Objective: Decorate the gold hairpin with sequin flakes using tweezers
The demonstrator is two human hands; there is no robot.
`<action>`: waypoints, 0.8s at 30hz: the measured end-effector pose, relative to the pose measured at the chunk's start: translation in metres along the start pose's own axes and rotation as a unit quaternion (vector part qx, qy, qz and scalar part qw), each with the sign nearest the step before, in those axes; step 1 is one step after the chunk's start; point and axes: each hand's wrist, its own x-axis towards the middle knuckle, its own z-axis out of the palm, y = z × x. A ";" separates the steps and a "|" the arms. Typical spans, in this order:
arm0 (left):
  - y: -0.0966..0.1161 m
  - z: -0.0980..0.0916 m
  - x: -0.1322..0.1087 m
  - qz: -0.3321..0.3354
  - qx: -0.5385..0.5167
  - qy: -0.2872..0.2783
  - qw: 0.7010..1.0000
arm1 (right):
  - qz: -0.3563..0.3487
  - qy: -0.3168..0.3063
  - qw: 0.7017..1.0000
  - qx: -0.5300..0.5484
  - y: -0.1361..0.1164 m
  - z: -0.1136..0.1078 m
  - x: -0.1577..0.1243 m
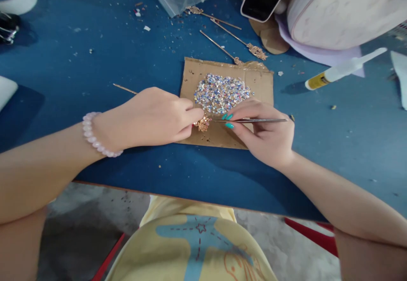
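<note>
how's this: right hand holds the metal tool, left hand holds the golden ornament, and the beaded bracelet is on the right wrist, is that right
Not quite: the beaded bracelet is on the left wrist, as the head view shows. The right hand does hold the metal tool and the left hand the golden ornament.

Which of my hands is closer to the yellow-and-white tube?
Right. Your right hand sits left of the tube and closer to you; your left hand is farther left, at the left edge of the cardboard.
</note>
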 end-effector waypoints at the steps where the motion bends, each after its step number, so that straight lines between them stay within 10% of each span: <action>1: -0.001 0.001 0.000 0.016 0.008 0.016 1.000 | -0.004 0.001 1.000 0.002 0.001 0.000 0.000; 24: -0.008 0.008 -0.001 0.078 0.001 0.086 0.993 | -0.042 -0.045 0.997 -0.045 0.001 0.000 0.002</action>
